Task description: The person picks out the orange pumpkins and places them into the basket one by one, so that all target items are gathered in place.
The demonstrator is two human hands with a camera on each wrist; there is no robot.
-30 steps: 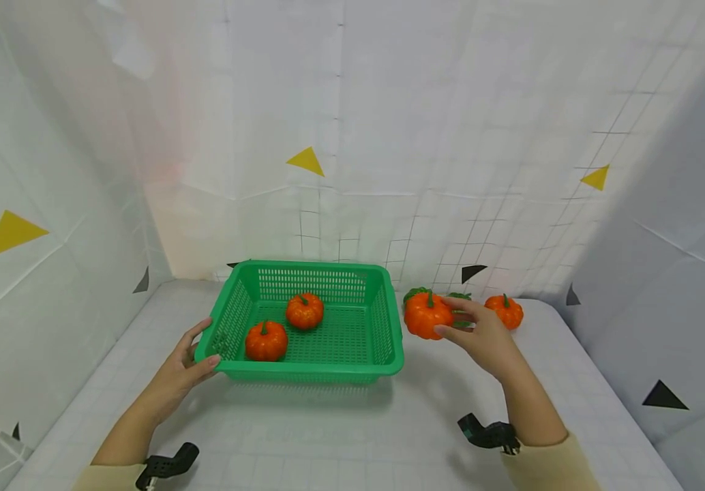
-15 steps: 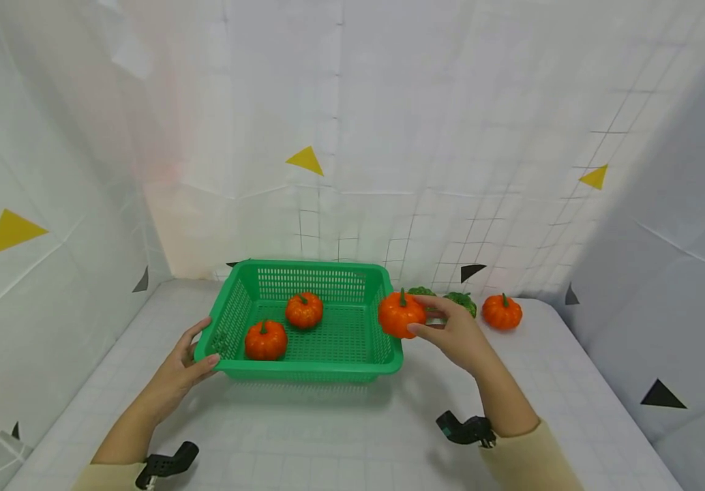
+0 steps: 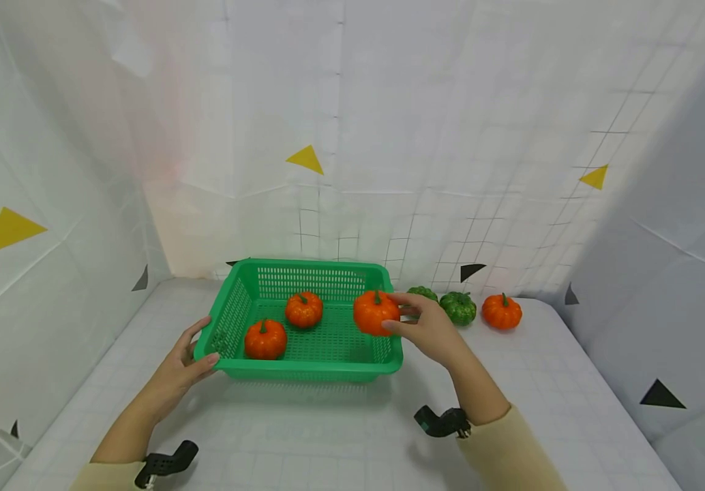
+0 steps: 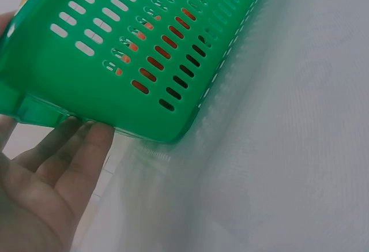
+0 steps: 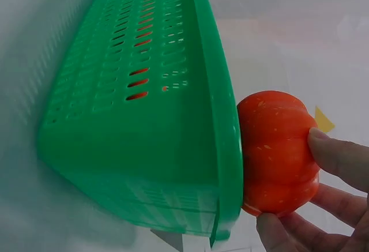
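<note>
In the head view, my right hand [image 3: 425, 329] holds a small orange pumpkin [image 3: 376, 313] by its right side, over the right end of a green plastic basket [image 3: 316, 367]. The right wrist view shows thumb and fingers around the held pumpkin [image 5: 277, 151], which appears beyond the basket's rim. My left hand [image 3: 176, 378] grips the basket's left front corner, thumb on the rim. From the left wrist, its fingers [image 4: 86, 154] lie against the slotted basket's [image 4: 138, 111] underside of the rim. Inside the basket sit two orange pumpkins, one near the front left [image 3: 265, 339], the other farther back [image 3: 304, 310].
Right of the basket, a green pumpkin [image 3: 458, 309] and an orange pumpkin [image 3: 502, 312] stand on the white table [image 3: 303, 443]. Another green pumpkin [image 3: 423, 292] is partly hidden behind my right hand. White sheets [image 3: 426, 136] enclose the table at the back and sides.
My right hand has carried the orange pumpkin left, from beside the basket to over its right end, uncovering the green pumpkins behind. The left hand and basket stay put.
</note>
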